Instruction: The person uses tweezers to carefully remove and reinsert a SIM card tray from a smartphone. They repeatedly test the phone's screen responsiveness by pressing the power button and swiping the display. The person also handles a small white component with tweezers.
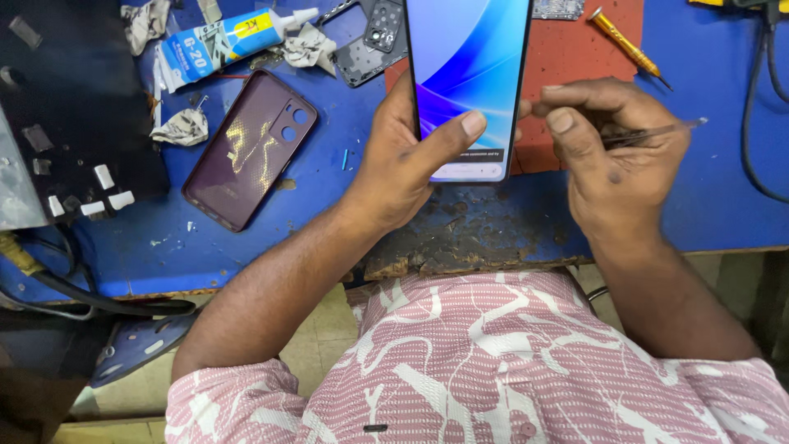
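- Head view: left hand [403,156] gripping phone [468,78] upright, thumb across lower screen.
- Lit screen facing up toward camera; long axis running away from body, bottom edge nearest chest.
- Right hand [612,156] just right of phone, pinched around tweezers [657,131].
- Tweezers lying crosswise, free end pointing right, away from phone; pinching fingertips nearly touching its right edge.
- Held over blue surface [246,238] and red mat [575,57].
- Off to left: maroon back cover [251,148], glue tube [230,41]. Screwdriver [629,37] beyond right hand.
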